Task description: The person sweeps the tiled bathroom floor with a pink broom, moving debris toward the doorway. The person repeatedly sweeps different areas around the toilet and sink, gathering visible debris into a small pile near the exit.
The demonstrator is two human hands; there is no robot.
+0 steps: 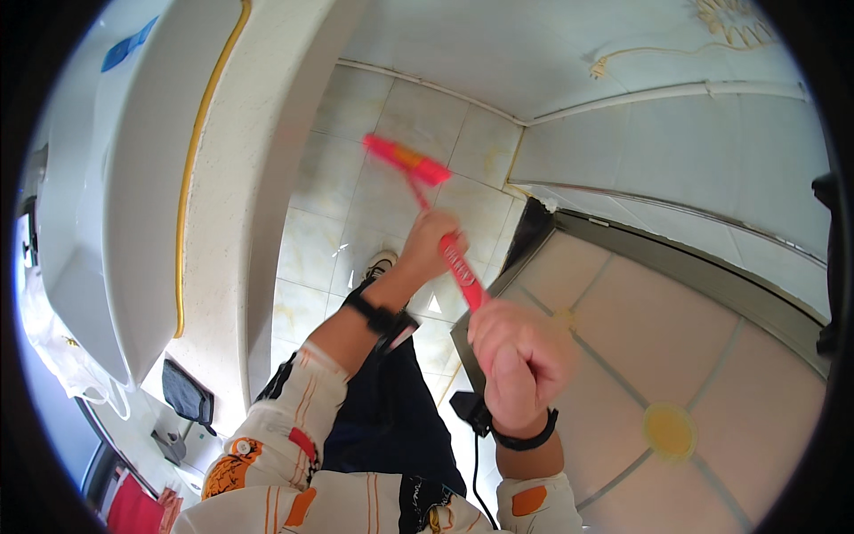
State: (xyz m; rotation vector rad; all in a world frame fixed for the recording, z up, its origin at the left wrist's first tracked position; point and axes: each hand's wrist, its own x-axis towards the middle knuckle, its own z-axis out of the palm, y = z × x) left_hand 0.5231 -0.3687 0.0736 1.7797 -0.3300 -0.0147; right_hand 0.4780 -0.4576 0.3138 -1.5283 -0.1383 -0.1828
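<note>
Both my hands are closed around a red, long-handled tool with a wide crosspiece head, like a brush or squeegee. My left hand wraps the handle nearer the head. Closer to me, my right hand grips the handle's end, its fingers curled and thumb folded over. The head bears a yellow label and is over the pale tiled floor; whether it touches the tiles I cannot tell. Slight motion blur softens it. Its underside is hidden.
A dark-framed door with pink panels stands on the right. On the left is a white ledge with a yellow strip and a white basin. My shoe is on the floor below. A pale cord hangs on the far wall.
</note>
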